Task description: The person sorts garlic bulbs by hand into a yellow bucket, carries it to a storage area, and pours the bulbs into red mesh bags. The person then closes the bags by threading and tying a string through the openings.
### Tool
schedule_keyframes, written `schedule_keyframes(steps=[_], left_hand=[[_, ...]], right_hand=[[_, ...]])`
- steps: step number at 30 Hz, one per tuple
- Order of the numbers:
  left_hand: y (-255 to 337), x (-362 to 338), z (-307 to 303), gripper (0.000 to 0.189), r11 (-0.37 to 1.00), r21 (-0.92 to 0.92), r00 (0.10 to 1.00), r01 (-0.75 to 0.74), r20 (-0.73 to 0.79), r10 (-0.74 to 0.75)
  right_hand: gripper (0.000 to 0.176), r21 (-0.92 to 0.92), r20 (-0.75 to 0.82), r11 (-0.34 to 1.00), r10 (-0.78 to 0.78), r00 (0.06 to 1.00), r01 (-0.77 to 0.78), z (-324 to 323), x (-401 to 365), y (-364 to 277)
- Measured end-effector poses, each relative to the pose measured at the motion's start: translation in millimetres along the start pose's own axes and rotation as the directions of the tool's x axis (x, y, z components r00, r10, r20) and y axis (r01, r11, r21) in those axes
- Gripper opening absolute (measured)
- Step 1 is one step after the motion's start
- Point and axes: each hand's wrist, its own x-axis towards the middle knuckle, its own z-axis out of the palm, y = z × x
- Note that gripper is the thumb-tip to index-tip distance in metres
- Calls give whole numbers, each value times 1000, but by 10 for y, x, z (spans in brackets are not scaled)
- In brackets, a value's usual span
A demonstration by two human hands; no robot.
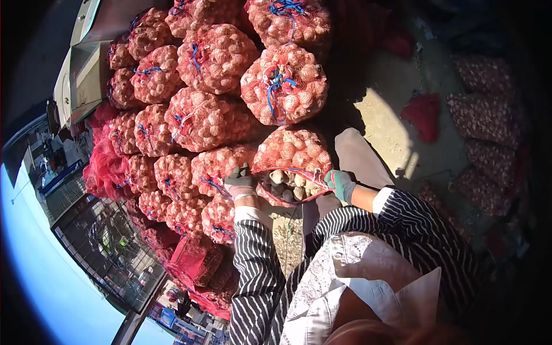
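Head view: left hand [240,183] and right hand [340,185] (both gloved) grip opposite edges of the sack [293,152] mouth, fingers clamped on mesh. The sack stands open between them, against the stack [201,86] of tied sacks.

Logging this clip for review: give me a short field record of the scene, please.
setting: outdoor pile of tied red mesh sacks, blue ties
left hand: gloved, grips rim of open sack
right hand: gloved, grips the opposite rim
contents: pale round bulbs, kind unclear
ground: loose red net
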Motion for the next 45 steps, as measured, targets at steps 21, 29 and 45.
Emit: schedule_keyframes(steps=[21, 29, 45], left_hand=[[-425, -702, -1769, 39, 961, 182, 969, -207, -96, 227], [-1287, -923, -2047, 18, 905, 423, 929, -48, 352, -115], [-1172, -780, -1873, 24, 978, 209, 968, 19, 240, -70]], right_hand=[[18, -550, 192, 809, -122, 974, 209, 515, -435, -614], [20, -774, 517, 192, -358, 778, 603, 597, -745, -1146], [14, -605, 764, -386, -528, 371, 697, 1610, -661, -897]])
